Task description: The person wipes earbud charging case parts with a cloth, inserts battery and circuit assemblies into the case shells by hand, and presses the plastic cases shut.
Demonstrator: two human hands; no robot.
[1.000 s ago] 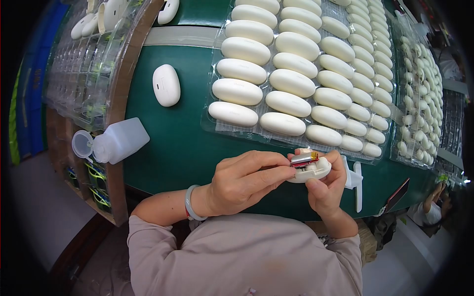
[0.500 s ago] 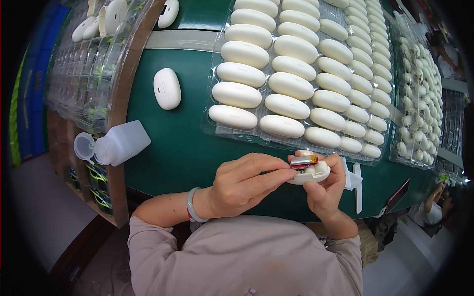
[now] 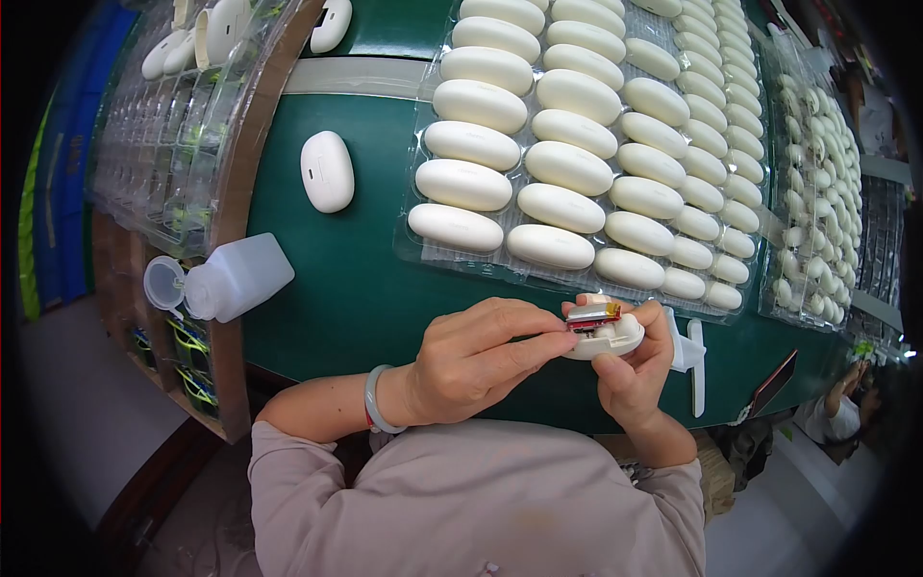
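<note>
Near the table's front edge, my right hand (image 3: 636, 370) is wrapped round a white earbud-case shell (image 3: 608, 344) with rounded white parts inside it. My left hand (image 3: 486, 356), a pale bangle on its wrist, is closed in a pinch on a small silver battery pack (image 3: 591, 313). The battery has yellow tape at one end and a red board edge below it. It sits tilted over the shell, and my left fingertips partly hide where they touch. A whole white case (image 3: 328, 172) lies on the green table, away from both hands.
Behind my hands is a clear tray (image 3: 413, 252) with rows of white oval cases (image 3: 550, 246). A squeeze bottle with its cap flipped open (image 3: 240, 277) stands left, by a wooden rack (image 3: 231, 365). Right of my hands are a white plastic tool (image 3: 697, 365) and a dark phone-like slab (image 3: 774, 383).
Both hands hold almost the same pose, with the battery still over the shell. The view has shifted very slightly; nothing else visibly moved.
</note>
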